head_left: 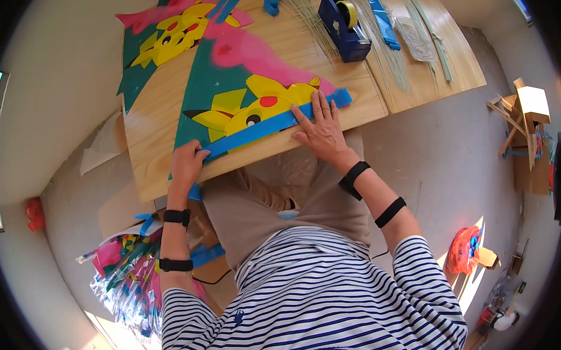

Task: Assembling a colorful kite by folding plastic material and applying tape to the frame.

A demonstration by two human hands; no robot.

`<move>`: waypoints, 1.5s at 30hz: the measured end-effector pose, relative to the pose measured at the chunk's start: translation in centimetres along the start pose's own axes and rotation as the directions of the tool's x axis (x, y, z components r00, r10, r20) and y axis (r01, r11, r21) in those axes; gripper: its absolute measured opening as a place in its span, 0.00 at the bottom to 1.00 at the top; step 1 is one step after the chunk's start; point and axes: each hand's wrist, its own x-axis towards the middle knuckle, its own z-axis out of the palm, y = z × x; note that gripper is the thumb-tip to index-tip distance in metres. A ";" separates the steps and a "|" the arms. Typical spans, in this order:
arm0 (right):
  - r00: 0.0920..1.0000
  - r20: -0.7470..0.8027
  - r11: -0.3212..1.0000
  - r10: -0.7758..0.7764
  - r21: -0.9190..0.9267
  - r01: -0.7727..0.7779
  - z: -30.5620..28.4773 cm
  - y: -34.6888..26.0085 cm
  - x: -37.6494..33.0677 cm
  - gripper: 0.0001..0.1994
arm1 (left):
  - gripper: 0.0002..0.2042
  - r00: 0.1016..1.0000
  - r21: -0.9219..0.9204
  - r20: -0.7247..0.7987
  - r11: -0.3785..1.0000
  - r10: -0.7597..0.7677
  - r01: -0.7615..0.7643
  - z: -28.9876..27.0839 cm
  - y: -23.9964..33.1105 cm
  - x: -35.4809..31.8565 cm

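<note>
A printed triangular sheet in green, pink and yellow, with a cartoon creature on it, lies on the wooden table in front of me. Along its near edge runs a long blue strip, slanting up to the right. At the strip's left end my left hand is closed, its curled fingers gripping the strip near the sheet's corner. My right hand rests with spread fingers on the strip near its other end, pressing down without grasping.
Another printed sheet lies at the far left. Toward the back right are a dark blue tape dispenser, thin pale sticks, a clear plastic tray and blue strips. Finished-looking colourful sheets are heaped low at my left.
</note>
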 end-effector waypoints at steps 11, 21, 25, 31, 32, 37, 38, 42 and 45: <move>1.000 0.012 1.000 -0.012 -0.023 0.012 0.2 0.2 -0.2 0.34 | 0.15 0.995 -0.110 0.076 0.991 -0.067 0.075 -1.1 -0.2 0.4; 0.999 0.026 0.997 -0.019 -0.076 0.021 0.0 0.4 -0.3 0.33 | 0.13 0.907 0.451 -0.251 0.870 0.338 -0.199 -0.2 3.0 -0.3; 0.999 0.018 0.997 -0.032 -0.075 0.034 0.0 0.3 -0.2 0.33 | 0.07 0.856 0.498 -0.106 0.772 0.507 -0.395 1.7 3.1 -0.7; 1.000 0.016 0.998 -0.024 -0.066 0.025 0.0 0.1 -0.2 0.33 | 0.09 0.901 0.463 -0.070 0.814 0.428 -0.351 2.7 3.4 -2.2; 1.000 0.014 0.997 -0.023 -0.068 0.023 0.0 0.1 -0.2 0.33 | 0.11 0.895 0.471 -0.075 0.807 0.439 -0.357 2.7 3.6 -2.5; 1.000 -0.004 0.997 -0.028 -0.065 0.028 0.2 0.3 -0.2 0.33 | 0.21 0.894 0.496 -0.063 0.792 0.443 -0.357 3.0 4.7 -4.1; 1.000 -0.003 0.998 -0.030 -0.062 0.029 0.2 0.3 -0.2 0.33 | 0.21 0.893 0.494 -0.069 0.793 0.445 -0.356 3.2 4.5 -4.2; 1.000 0.001 1.000 -0.013 -0.025 0.013 -0.3 0.4 -0.1 0.35 | 0.23 0.876 0.509 -0.102 0.781 0.472 -0.361 3.7 4.3 -4.4; 0.998 -0.050 0.998 -0.044 -0.045 0.042 -0.9 0.0 0.3 0.37 | 0.24 0.875 0.521 -0.108 0.777 0.472 -0.354 4.0 4.1 -4.4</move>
